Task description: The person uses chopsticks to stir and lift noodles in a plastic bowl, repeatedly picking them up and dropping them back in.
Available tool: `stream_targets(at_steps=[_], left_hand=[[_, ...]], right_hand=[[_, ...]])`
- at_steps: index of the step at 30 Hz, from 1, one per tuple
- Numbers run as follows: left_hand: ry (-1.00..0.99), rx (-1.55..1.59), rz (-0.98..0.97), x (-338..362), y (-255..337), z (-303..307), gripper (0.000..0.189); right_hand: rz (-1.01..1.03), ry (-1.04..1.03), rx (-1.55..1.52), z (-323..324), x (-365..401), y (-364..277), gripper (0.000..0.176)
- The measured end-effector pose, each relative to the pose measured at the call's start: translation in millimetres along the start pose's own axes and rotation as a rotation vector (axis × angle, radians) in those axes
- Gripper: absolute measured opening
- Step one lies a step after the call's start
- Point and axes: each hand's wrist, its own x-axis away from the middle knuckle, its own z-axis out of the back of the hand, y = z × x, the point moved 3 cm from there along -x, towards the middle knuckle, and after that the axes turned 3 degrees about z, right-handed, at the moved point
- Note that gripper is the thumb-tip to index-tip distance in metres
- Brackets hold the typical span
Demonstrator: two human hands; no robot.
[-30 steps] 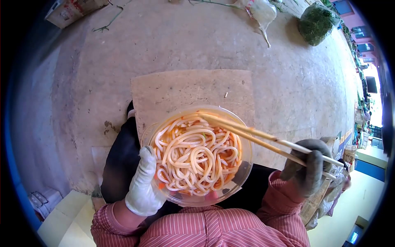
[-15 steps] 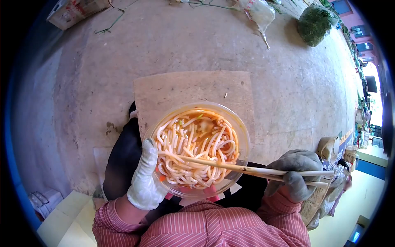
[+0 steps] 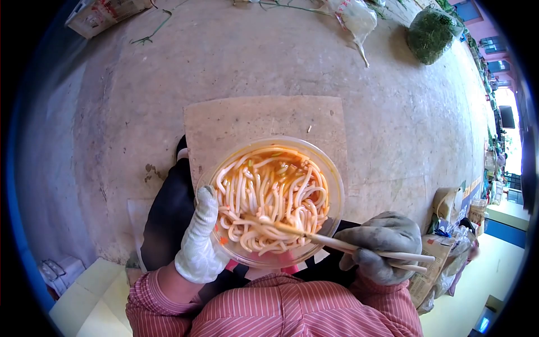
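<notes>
A clear round plastic bowl (image 3: 335,185) rests above my lap, full of thick white noodles (image 3: 264,196) in an orange-red broth (image 3: 275,158). My left hand (image 3: 199,247), in a white glove, grips the bowl's left side, thumb at the rim and the other fingers hidden beneath. My right hand (image 3: 384,247), in a grey glove, is closed round a pair of wooden chopsticks (image 3: 328,241) over the bowl's lower right rim. Their tips reach into the noodles at the lower middle. A bit of orange-red food (image 3: 223,240) shows near the lower left wall.
A flat brown board (image 3: 264,115) lies on the concrete floor (image 3: 135,101) beyond the bowl. Farther off are a plastic bag (image 3: 358,22), a bagged green bundle (image 3: 429,36) and a box (image 3: 101,16). Cardboard and plastic bags (image 3: 449,258) stand at my right.
My right hand has moved left and slightly down, and the chopsticks now slant more steeply into the noodles. The noodles have shifted in the bowl. My left hand keeps its grip.
</notes>
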Motion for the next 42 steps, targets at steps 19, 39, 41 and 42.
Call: stream_targets(at_steps=[19, 39, 41, 42], left_hand=[[0.058, 0.022, -0.047, -3, -3, 0, 0.068], [0.007, 0.002, -0.061, -3, 1, 0, 0.065], [-0.005, 0.007, -0.050, -3, 1, 1, 0.065], [-0.018, 0.010, -0.038, -3, 1, 1, 0.065]], right_hand=[[-0.048, 0.188, -0.053, 0, 2, -15, 0.019], [-0.017, 0.408, -0.111, 42, 14, -12, 0.027], [-0.033, 0.153, -0.107, 39, 9, -11, 0.023], [-0.034, 0.153, -0.107, 35, 9, -13, 0.023]])
